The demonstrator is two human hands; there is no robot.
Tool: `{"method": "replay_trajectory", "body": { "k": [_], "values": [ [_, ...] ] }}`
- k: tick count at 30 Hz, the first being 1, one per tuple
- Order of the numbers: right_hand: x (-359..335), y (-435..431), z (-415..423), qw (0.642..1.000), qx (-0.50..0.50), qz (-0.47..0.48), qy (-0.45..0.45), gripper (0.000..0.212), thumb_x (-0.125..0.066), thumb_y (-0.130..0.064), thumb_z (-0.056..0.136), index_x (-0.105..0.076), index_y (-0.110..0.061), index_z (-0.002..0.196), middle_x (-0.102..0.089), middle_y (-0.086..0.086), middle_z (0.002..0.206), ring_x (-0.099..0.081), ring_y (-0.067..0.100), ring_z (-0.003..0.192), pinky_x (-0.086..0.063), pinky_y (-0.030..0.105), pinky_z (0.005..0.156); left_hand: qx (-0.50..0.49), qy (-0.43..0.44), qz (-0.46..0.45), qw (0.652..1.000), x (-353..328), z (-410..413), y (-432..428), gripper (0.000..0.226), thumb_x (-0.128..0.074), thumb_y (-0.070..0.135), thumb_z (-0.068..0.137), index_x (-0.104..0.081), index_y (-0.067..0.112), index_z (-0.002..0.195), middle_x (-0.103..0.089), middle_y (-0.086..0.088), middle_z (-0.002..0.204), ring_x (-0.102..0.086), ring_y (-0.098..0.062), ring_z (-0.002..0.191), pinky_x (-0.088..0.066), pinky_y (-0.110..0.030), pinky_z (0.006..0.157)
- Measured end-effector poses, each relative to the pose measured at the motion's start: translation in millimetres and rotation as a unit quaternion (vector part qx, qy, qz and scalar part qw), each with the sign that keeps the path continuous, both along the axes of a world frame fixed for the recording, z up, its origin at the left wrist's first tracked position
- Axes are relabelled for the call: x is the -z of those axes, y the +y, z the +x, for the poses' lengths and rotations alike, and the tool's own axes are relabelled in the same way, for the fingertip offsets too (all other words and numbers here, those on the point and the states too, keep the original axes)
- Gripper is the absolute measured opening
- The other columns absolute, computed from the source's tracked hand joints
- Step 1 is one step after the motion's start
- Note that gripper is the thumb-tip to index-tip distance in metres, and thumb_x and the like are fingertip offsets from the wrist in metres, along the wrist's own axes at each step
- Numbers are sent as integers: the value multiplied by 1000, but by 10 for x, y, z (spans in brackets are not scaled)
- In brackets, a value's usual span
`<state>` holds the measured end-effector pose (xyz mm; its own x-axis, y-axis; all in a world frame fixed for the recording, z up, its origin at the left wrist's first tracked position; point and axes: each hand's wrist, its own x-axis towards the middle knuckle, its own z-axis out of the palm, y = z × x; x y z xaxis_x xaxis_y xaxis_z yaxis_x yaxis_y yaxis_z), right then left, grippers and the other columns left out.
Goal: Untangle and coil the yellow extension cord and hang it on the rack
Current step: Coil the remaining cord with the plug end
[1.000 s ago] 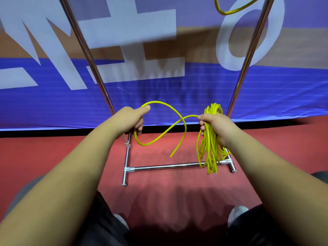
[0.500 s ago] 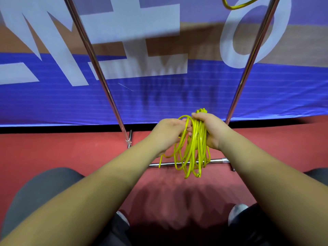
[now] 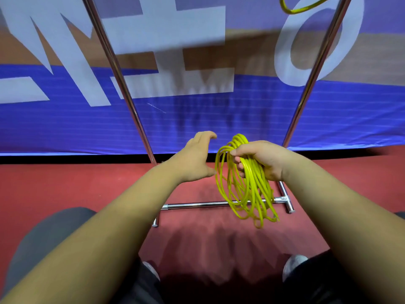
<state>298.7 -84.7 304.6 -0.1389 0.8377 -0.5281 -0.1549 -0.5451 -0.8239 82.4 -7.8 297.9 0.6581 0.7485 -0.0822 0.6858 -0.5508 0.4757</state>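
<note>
Yellow extension cord [image 3: 245, 183]: coiled, gripped in right hand [image 3: 263, 160], before rack [image 3: 219, 204]. Left hand [image 3: 197, 159]: spread, empty, beside coil.

Right hand [image 3: 266, 160] grips the coiled yellow cord [image 3: 245, 185] — loops dangling before the rack [image 3: 219, 204]; left hand [image 3: 197, 159] spread wide, just beside it.

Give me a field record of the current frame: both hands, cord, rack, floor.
left hand: open, fingers spread, beside the coil, holding nothing
right hand: closed grip around the top of the coil
yellow cord: gathered in loops, hanging below the right hand, clear of the floor
rack: chrome, two slanted uprights, base bar behind the coil
second yellow loop: top edge, near the right upright; what holds it is out of frame
floor: red
backdrop: blue banner, white letters
</note>
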Motion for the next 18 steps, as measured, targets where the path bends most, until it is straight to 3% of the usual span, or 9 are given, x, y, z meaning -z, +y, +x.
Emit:
{"method": "replay_trajectory", "body": {
  "k": [2,4,6,8,9,11,14,16,18],
  "values": [
    [-110,-40,-27,998,-61,16,-15,21,-69,-16,96,-65,-15,76,-54,3,70,-52,17,56,-49,34,62,46,4,10,999,4,-22,74,127,-95,46,66,-11,35,161,-13,6,170,-23,-27,154,-31,-44,120],
    [-213,-83,-67,993,-111,34,-11,22,-68,-12,97,-66,-16,75,-50,4,68,-48,17,54,-45,34,62,74,-26,22,997,-1,10,133,130,-94,49,62,-11,44,161,-13,11,171,-24,-23,155,-33,-44,120],
    [-286,-122,-108,989,-140,43,-2,19,-65,-6,98,-64,-13,80,-47,4,66,-45,17,52,-42,34,61,98,-72,4,993,-58,29,172,107,-89,39,67,-30,44,156,-37,14,162,-41,-16,144,-43,-41,113],
    [-338,-161,-143,986,-158,49,-2,17,-63,-4,98,-60,-12,83,-47,4,65,-46,17,51,-43,34,60,103,-100,-27,989,-148,8,176,67,-84,30,72,-56,37,133,-65,14,129,-60,-8,117,-52,-41,97],
    [-357,-174,-160,985,-163,53,-8,17,-63,-4,97,-59,-12,83,-48,5,65,-47,18,51,-45,34,60,95,-100,-44,989,-197,-6,160,49,-82,26,73,-61,33,117,-70,11,110,-64,-9,101,-54,-42,89],
    [-410,-198,-180,983,-162,67,-50,18,-66,-2,96,-59,-11,81,-52,8,66,-51,20,52,-48,33,59,74,-89,-60,991,-269,-36,129,31,-79,18,74,-60,27,96,-68,2,87,-62,-13,78,-54,-43,76],
    [-536,-237,-207,971,-146,113,-151,10,-71,-3,93,-62,-5,95,-61,13,69,-61,22,55,-52,30,55,50,-93,-58,993,-361,-76,73,24,-73,9,74,-56,21,85,-61,1,74,-52,-7,65,-49,-36,65],
    [-615,-245,-200,959,-115,153,-207,26,-77,-7,91,-60,-1,110,-65,13,71,-66,24,61,-54,32,56,26,-106,-56,992,-469,-96,64,22,-71,6,73,-54,18,81,-55,8,67,-48,-7,61,-44,-33,61],
    [-697,-250,-183,939,-87,200,-266,40,-86,-19,85,-61,-10,116,-70,10,75,-68,21,66,-56,38,62,-2,-126,-48,991,-617,-105,61,22,-69,4,71,-54,18,77,-53,11,62,-48,-9,58,-45,-34,59]
  ]
}}
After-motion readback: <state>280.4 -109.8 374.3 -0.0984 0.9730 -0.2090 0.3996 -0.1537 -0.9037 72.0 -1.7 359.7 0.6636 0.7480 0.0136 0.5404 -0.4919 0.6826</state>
